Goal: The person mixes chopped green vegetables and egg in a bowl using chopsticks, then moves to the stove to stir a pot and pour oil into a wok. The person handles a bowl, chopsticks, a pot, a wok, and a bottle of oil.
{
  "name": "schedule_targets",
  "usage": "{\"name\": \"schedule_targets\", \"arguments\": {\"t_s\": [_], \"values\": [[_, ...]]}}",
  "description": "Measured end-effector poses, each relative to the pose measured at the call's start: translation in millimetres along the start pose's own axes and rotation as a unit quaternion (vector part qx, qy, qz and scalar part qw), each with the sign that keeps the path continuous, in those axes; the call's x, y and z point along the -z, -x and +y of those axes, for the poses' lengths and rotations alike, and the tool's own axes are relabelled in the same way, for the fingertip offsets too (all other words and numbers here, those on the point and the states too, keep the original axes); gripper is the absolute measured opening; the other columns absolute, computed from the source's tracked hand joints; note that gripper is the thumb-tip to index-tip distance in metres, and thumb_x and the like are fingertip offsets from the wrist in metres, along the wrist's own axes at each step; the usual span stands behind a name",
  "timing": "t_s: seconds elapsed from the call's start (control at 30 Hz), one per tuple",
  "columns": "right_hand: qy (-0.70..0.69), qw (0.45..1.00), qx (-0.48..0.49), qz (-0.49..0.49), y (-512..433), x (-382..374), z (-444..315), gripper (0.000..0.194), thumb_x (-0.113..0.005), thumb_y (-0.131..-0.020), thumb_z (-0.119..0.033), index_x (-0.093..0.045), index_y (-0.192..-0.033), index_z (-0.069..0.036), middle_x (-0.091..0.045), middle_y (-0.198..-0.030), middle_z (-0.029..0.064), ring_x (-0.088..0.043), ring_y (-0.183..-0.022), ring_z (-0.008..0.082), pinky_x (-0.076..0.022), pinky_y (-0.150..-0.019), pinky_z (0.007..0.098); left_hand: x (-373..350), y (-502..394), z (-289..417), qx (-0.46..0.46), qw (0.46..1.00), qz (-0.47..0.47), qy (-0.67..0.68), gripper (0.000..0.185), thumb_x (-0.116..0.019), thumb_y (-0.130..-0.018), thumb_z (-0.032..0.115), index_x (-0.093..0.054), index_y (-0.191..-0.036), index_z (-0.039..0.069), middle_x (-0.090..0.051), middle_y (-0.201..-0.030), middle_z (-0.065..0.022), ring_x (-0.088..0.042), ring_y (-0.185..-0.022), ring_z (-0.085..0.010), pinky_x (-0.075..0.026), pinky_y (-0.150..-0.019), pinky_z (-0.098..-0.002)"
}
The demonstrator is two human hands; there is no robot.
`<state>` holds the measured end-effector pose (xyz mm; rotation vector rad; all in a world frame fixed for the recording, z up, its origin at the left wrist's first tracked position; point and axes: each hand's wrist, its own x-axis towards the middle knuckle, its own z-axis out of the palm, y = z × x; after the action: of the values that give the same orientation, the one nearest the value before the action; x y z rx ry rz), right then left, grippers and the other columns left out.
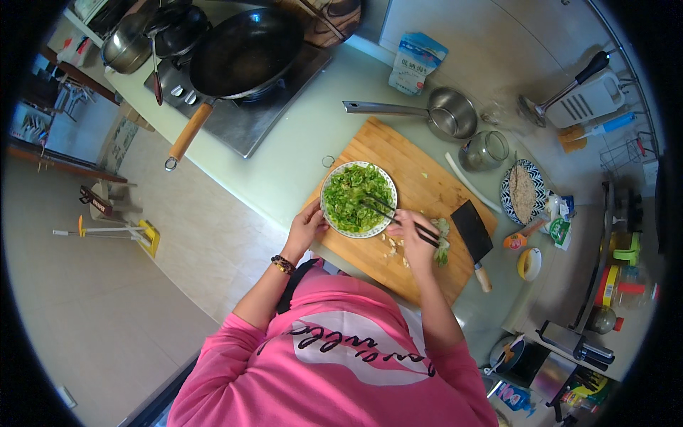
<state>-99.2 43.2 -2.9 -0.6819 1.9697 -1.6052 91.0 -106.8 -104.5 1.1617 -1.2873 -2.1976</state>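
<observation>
A white bowl with a patterned rim (395, 193) stands on the wooden cutting board (403, 149). It is heaped with chopped green vegetable (347, 195). My left hand (307, 227) holds the bowl's lower left edge. In my right hand (413, 235) is a pair of black chopsticks (384, 207), their tips down in the greens. Under and beside the right hand lie chopped garlic pieces (393, 246) and a small pile of sliced pale green vegetable (442, 245). A cleaver (472, 232) with a wooden handle rests across the board's right edge.
A black wok (245, 56) sits on the gas stove (235, 125), its wooden handle (189, 136) jutting past the counter edge. Behind the board are a steel saucepan (452, 115), a glass jar (483, 151), a scallion stalk (469, 184) and a plate of minced meat (523, 195).
</observation>
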Motion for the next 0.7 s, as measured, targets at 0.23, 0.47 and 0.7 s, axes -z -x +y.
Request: {"name": "schedule_targets", "arguments": {"t_s": [0.23, 0.47, 0.7], "values": [[0.009, 1.0, 0.009, 0.013, -10.2, -1.2, -1.9, 0.019, -0.061, -0.092, -0.011, -0.066, -0.084, 0.005, -0.067, -0.065, 0.0115, -0.066, -0.054, 0.0157, -0.0511, -0.051, 0.0256, -6.1, 6.5, 11.0, 0.014, 0.999, -0.022, 0.023, 0.052, -0.037, -0.098, 0.002, -0.025, -0.149, 0.009, -0.059, -0.12, -0.0102, -0.065, -0.095, -0.0174, -0.056, -0.079, -0.026], [0.002, 0.999, -0.025, 0.027, -18.3, 2.2, -2.0, 0.016, -0.063, -0.091, -0.009, -0.066, -0.084, 0.005, -0.068, -0.068, 0.0115, -0.067, -0.056, 0.0143, -0.0516, -0.051, 0.0257, -8.8, 6.5, 9.5, 0.019, 1.0, -0.011, 0.02, 0.057, -0.032, -0.095, -0.003, -0.022, -0.15, 0.01, -0.057, -0.123, -0.0105, -0.065, -0.096, -0.0174, -0.056, -0.081, -0.0261], [0.062, 0.998, -0.022, 0.019, -23.6, 10.6, -9.0, 0.022, -0.06, -0.093, -0.013, -0.067, -0.085, 0.007, -0.068, -0.065, 0.0112, -0.066, -0.054, 0.0143, -0.0512, -0.05, 0.0249, -9.4, 6.6, 7.5, 0.012, 1.0, -0.014, 0.024, 0.053, -0.036, -0.098, 0.002, -0.025, -0.149, 0.01, -0.056, -0.125, -0.0108, -0.065, -0.098, -0.0192, -0.056, -0.081, -0.0279]]}}
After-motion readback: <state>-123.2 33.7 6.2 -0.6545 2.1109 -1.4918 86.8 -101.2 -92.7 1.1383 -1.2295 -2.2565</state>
